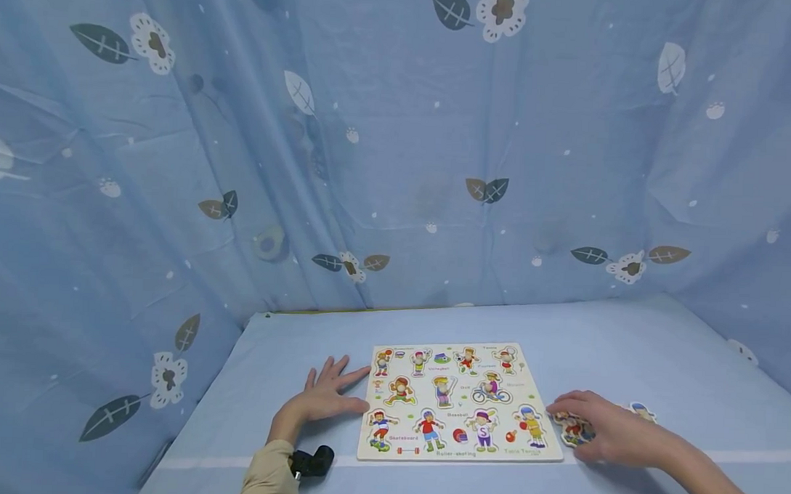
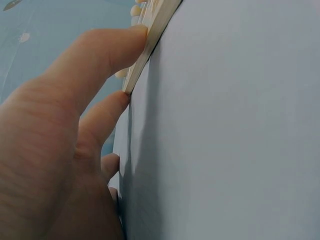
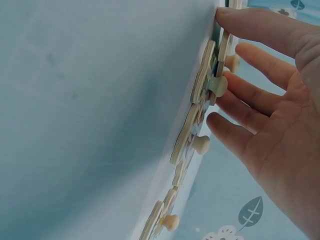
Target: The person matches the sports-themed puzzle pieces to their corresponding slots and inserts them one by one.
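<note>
A wooden peg puzzle board (image 1: 440,458) with sports figures lies flat on the table. My left hand (image 1: 325,399) is spread at the board's left side. In the left wrist view its thumb and index fingertips touch the board's edge (image 2: 159,27). My right hand (image 1: 614,429) is over loose knobbed puzzle pieces (image 1: 573,432) beside the board's right edge. The right wrist view has this hand's fingers (image 3: 250,92) apart and loosely bent near a piece's round knob (image 3: 218,86). Its thumb tip reaches the board's edge. No piece is visibly gripped.
More loose pieces (image 3: 184,135) lie in a line by the right hand, one (image 1: 643,410) showing beyond it. A pale blue cloth (image 1: 301,331) covers the table. Patterned blue curtains (image 1: 406,131) stand behind and to the left. A black wrist camera (image 1: 312,462) sits on the left sleeve.
</note>
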Demonstrator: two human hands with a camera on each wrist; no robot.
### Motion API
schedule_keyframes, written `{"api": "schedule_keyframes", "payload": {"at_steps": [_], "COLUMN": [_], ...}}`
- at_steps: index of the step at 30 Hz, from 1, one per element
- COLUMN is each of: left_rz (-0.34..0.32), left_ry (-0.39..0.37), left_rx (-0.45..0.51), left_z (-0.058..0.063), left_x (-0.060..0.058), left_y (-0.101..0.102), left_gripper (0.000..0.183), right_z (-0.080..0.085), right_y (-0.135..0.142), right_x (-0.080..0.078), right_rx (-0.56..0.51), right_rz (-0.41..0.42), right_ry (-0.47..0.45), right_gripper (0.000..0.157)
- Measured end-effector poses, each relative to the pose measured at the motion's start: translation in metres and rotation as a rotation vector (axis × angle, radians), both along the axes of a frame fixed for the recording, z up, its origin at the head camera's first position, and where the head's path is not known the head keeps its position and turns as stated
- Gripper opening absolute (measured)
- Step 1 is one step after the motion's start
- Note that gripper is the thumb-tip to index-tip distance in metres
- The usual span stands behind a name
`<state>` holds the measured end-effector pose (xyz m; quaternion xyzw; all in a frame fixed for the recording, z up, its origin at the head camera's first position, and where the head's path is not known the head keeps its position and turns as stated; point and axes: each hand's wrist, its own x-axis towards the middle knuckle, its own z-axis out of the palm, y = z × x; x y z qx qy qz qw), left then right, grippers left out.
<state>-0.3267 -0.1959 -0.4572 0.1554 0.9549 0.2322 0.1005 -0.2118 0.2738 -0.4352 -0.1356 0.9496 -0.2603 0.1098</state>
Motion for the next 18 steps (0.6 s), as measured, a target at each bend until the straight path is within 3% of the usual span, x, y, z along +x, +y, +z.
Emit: {"api": "schedule_keyframes", "payload": {"at_steps": [6, 18], "left_rz": [-0.002, 0.005], "left_ry": [0.007, -0.01], "left_rx": [-0.006, 0.013], "left_z": [0.0011, 0.0036], "left_x": [-0.0001, 0.0021], "left_y": [-0.0001, 0.0004], "left_gripper": [0.08, 0.079], "right_z": [0.0017, 0.0022], "right_y": [0.0001, -0.0031], "right_x": [-0.0018, -0.0024], "right_rx": [-0.01, -0.007], "right_rz": [0.0, 0.034], "right_ry": [-0.009, 0.102], "right_gripper": [0.057, 0.057]}}
